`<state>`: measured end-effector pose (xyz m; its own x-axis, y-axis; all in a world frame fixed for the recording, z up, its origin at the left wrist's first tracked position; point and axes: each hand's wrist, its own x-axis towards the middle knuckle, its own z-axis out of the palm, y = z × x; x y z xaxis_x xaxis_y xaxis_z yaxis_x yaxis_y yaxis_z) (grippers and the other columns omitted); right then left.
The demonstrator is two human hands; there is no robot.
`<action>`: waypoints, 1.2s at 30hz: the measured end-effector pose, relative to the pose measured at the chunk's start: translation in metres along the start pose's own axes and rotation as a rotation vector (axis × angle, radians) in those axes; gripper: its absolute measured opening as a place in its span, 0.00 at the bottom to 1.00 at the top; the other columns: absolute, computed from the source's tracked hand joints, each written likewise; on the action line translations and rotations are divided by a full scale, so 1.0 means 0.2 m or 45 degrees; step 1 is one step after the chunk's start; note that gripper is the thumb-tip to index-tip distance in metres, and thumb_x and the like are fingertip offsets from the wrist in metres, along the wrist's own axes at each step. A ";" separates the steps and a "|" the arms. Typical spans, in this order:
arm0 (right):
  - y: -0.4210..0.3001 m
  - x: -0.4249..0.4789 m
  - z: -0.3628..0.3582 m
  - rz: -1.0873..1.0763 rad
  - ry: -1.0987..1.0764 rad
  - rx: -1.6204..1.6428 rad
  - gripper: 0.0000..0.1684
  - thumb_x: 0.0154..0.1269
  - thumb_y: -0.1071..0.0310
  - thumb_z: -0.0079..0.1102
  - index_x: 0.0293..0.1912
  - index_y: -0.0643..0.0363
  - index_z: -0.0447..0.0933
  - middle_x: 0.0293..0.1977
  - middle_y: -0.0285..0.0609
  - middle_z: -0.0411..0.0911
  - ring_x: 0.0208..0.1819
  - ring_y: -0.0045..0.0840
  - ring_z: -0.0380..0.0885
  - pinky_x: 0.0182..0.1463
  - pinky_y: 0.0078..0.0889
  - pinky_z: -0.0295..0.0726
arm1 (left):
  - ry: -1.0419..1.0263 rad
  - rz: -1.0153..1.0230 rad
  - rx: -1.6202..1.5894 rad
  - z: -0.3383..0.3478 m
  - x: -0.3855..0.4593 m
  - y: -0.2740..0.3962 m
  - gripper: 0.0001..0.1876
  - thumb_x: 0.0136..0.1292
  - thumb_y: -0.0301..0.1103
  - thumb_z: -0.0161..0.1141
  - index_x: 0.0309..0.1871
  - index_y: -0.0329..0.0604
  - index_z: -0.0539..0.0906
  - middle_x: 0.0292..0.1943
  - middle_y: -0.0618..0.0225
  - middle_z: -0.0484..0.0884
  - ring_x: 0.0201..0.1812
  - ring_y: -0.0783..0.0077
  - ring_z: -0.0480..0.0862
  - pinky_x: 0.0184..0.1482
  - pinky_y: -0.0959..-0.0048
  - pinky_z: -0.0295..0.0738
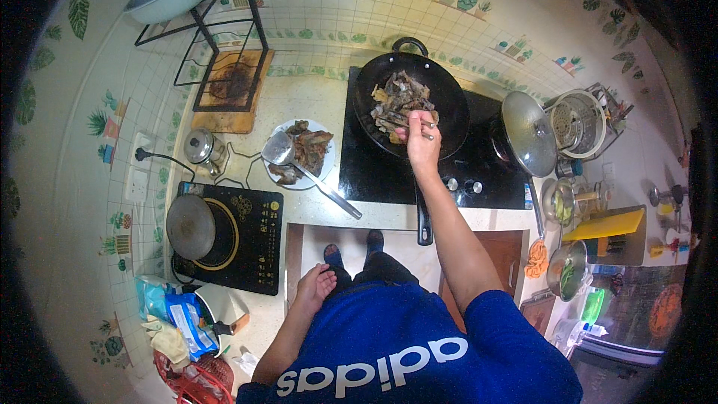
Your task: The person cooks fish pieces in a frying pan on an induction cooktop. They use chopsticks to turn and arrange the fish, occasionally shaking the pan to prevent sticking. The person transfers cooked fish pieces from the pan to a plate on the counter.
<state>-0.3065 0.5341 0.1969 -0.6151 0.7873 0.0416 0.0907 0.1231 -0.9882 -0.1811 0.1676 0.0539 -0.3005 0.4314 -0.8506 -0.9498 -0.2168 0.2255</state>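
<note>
My right hand (422,143) holds metal chopsticks (429,130) over a black frying pan (454,106) on the black glass hob (359,174). Their far ends are among dark pieces of cooked food (401,92) in the pan; I cannot tell whether they grip a piece. The pan's long handle passes beneath my right forearm. My left hand (317,287) hangs beside my body with its fingers loosely curled, holding nothing. On the counter left of the hob, a white plate (326,171) bears browned food pieces (309,148), with a metal spatula (328,188) lying across it.
An induction cooker (261,247) with a round grey lid (190,227) stands at left, near a glass jar (203,148). A black rack (252,39) stands behind. At right, a lidded pan (528,134) sits on the hob, with a steamer pot (578,123) and steel bowls beyond.
</note>
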 end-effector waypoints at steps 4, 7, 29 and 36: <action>0.08 -0.01 0.04 -0.028 -0.011 0.001 0.14 0.73 0.60 0.47 0.40 0.62 0.73 0.28 0.40 0.76 0.29 0.24 0.82 0.31 0.23 0.78 | -0.005 -0.013 -0.010 -0.01 0.01 -0.01 0.16 0.70 0.44 0.51 0.49 0.40 0.75 0.38 0.60 0.80 0.40 0.66 0.80 0.44 0.68 0.78; 0.12 -0.01 0.07 -0.071 -0.028 -0.023 0.15 0.72 0.60 0.48 0.42 0.63 0.73 0.29 0.40 0.76 0.30 0.24 0.82 0.32 0.24 0.78 | 0.004 -0.017 -0.005 -0.02 0.02 -0.02 0.16 0.70 0.44 0.51 0.49 0.40 0.75 0.38 0.60 0.80 0.40 0.66 0.80 0.44 0.68 0.78; -0.01 0.28 -0.20 0.292 0.094 0.380 0.23 0.73 0.49 0.43 0.38 0.64 0.66 0.36 0.52 0.72 0.31 0.38 0.84 0.32 0.30 0.86 | -0.021 -0.004 -0.031 -0.05 0.07 -0.04 0.17 0.70 0.44 0.51 0.51 0.40 0.74 0.39 0.58 0.79 0.41 0.65 0.79 0.46 0.66 0.77; -0.05 0.18 -0.19 0.047 -0.046 0.187 0.19 0.74 0.56 0.43 0.39 0.64 0.71 0.29 0.41 0.71 0.28 0.30 0.82 0.31 0.25 0.82 | -0.033 -0.010 -0.038 -0.04 0.07 -0.04 0.16 0.69 0.44 0.51 0.50 0.41 0.74 0.39 0.59 0.79 0.41 0.65 0.79 0.46 0.66 0.77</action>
<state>-0.3007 0.5845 0.2132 -0.6416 0.7670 0.0019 -0.0002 0.0023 -1.0000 -0.1763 0.1688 0.0369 -0.2956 0.4559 -0.8395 -0.9492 -0.2393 0.2043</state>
